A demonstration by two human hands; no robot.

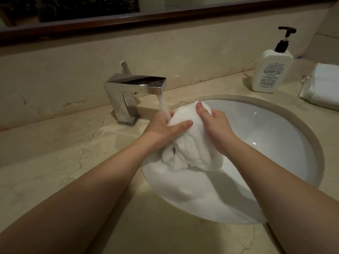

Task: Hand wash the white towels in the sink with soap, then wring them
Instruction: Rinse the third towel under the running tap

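Note:
A bunched, wet white towel (190, 143) hangs over the white sink (275, 125), held between both hands. My left hand (163, 128) grips its left side, thumb lying across the cloth. My right hand (214, 125) grips the right side, thumb on the top fold. Water runs from the chrome faucet (135, 87) onto the towel's upper left edge beside my left hand. A small dark mark shows on the towel's lower left. The fingers of both hands are hidden behind the cloth.
A white pump soap bottle (271, 70) stands on the marble counter (64, 153) at the back right. Folded white towels (322, 85) lie at the far right edge. A dark-framed mirror runs along the wall above.

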